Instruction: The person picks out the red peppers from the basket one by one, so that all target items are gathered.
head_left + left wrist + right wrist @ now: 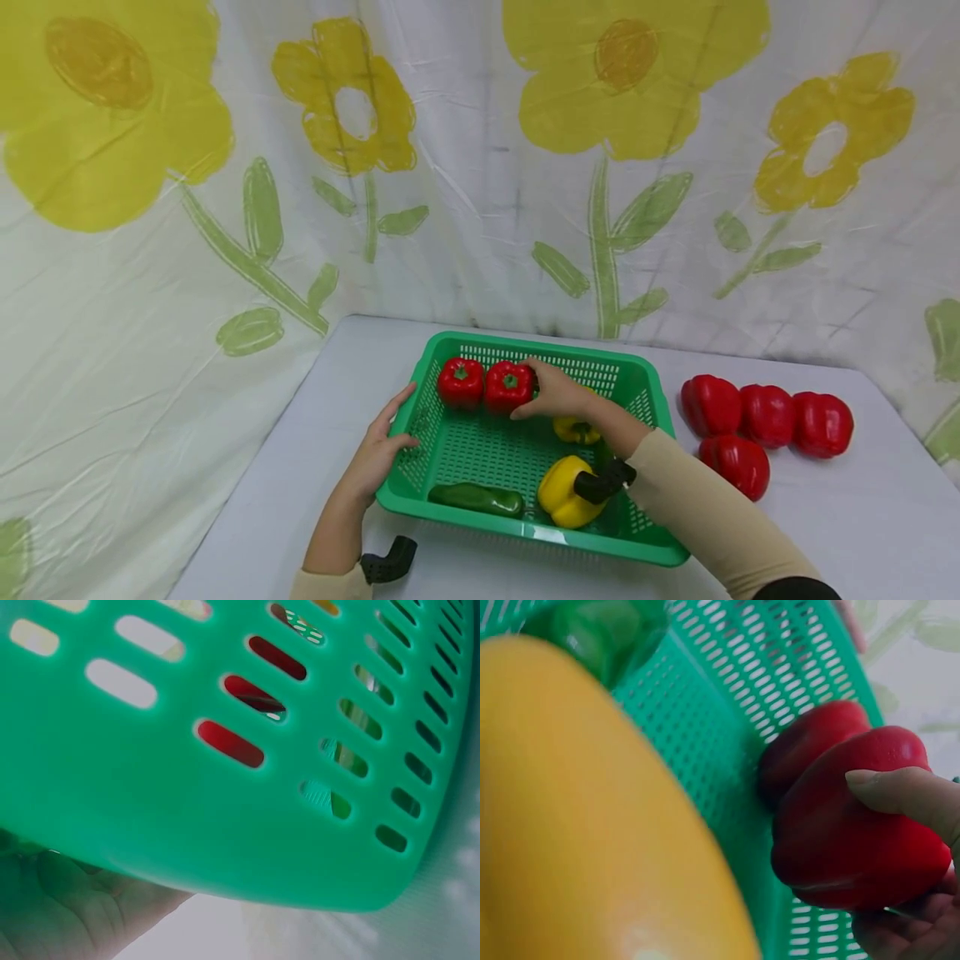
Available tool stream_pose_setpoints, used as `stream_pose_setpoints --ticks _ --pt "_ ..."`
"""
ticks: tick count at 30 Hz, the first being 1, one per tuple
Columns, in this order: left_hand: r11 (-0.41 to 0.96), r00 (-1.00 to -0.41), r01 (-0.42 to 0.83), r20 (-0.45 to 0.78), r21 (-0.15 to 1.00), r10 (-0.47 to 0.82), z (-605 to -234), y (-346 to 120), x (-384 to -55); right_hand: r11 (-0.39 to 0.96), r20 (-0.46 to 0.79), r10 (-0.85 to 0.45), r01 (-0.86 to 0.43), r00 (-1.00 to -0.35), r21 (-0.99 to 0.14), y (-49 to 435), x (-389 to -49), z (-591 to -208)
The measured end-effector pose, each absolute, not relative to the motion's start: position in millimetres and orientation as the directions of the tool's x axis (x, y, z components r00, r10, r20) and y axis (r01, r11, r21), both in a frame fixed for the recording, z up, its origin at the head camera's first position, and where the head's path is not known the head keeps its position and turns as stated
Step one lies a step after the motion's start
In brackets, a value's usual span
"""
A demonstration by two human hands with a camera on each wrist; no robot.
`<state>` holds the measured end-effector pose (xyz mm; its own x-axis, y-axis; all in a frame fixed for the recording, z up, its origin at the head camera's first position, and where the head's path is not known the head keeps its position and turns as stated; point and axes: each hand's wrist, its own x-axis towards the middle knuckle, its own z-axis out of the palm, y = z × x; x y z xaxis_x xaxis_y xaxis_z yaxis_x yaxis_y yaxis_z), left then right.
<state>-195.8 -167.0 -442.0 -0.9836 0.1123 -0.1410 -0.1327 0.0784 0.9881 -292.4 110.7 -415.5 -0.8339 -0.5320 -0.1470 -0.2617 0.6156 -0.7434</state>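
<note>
A green plastic basket (pixel 420 509) with slotted walls sits on the table. My left hand (pixel 375 457) grips its left side, thumb over the rim. In the left wrist view, the basket wall (pixel 150 802) hides part of that hand. Inside the basket, my right hand (pixel 558 392) holds a red bell pepper (pixel 507 390) between thumb and fingers. Another red bell pepper (pixel 461 384) lies right beside it, at the back left. A long green pepper (pixel 476 497) and a yellow bell pepper (pixel 561 493) lie along the front; a second yellow one (pixel 574 431) is partly hidden under my right forearm.
Several red bell peppers (pixel 767 415) are grouped on the white table (pixel 840 517), to the right of the basket. Behind the table hangs a white cloth (pixel 465 275) with painted yellow flowers. Black camera mounts (pixel 390 560) stick out from both wrists.
</note>
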Motion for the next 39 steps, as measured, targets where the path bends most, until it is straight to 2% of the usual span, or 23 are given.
stream_pose_setpoints --ticks 8,21,34,39 --pt "0.074 -0.983 -0.124 -0.133 0.989 0.123 -441.2 -166.0 -195.4 0.541 -0.098 -0.522 -0.24 -0.847 -0.806 117.8 -278.5 -400.0" --pt "0.066 -0.982 -0.129 -0.137 0.989 0.131 -439.1 -166.4 -195.1 0.366 0.022 -0.576 -0.282 -0.817 -0.887 127.0 -239.4 -380.9" --pt "0.087 -0.982 -0.14 -0.149 0.986 0.117 -441.5 -165.6 -195.9 0.228 0.065 -0.488 -0.198 -0.87 -0.953 154.1 -211.9 -376.9" --pt "0.089 -0.982 -0.147 -0.156 0.985 0.105 -442.8 -165.7 -196.0 0.175 0.098 -0.472 -0.203 -0.876 -0.963 165.1 -202.8 -378.7"
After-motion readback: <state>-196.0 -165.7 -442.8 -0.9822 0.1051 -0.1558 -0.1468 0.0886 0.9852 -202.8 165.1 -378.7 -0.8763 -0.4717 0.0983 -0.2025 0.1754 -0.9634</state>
